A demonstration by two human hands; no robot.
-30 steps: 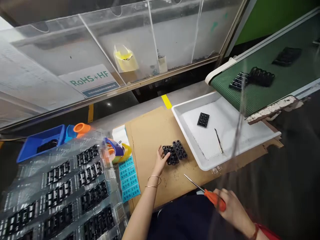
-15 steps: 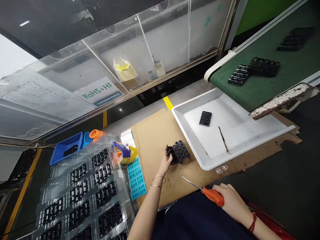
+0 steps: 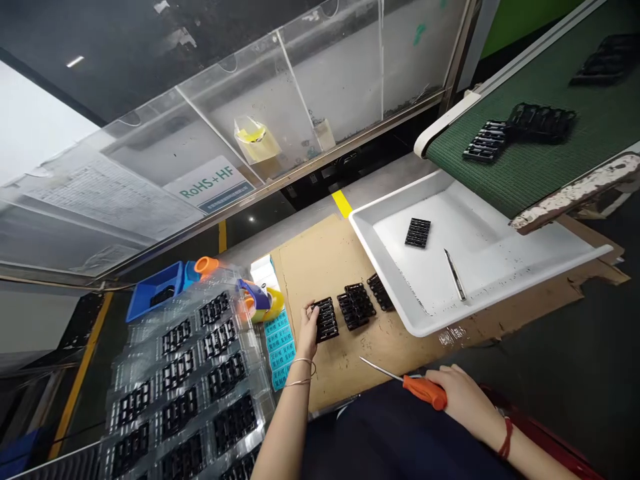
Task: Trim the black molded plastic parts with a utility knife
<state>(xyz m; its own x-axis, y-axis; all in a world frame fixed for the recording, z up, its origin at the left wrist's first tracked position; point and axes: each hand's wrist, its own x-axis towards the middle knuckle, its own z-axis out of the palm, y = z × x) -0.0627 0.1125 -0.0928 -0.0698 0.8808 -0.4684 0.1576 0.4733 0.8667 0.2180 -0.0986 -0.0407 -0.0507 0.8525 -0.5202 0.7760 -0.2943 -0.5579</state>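
My left hand [image 3: 309,330] is closed on the left edge of a black slotted plastic part [image 3: 327,320] over the cardboard sheet [image 3: 315,260]. Just right of it lie more black plastic parts [image 3: 357,307], which look stacked. Another black part [image 3: 381,292] sits against the white tray's near side, partly hidden by its rim. Low on the right, my right hand [image 3: 453,393] is wrapped round the orange handle of a screwdriver [image 3: 423,392]. Its thin metal shaft points left, towards the cardboard, apart from the parts.
The white tray [image 3: 425,327] holds a black part [image 3: 417,233] and a craft knife [image 3: 455,275]. Above it, a green conveyor belt [image 3: 480,180] carries several black parts. Clear plastic trays [image 3: 250,373] with black parts, a tape dispenser [image 3: 260,300], blue labels [image 3: 280,347] and a blue bin [image 3: 150,283] stand left.
The bunched black parts are now spread out lying on the cardboard, and my left hand has shifted left with one of them. My right hand keeps the screwdriver. The view has turned slightly.
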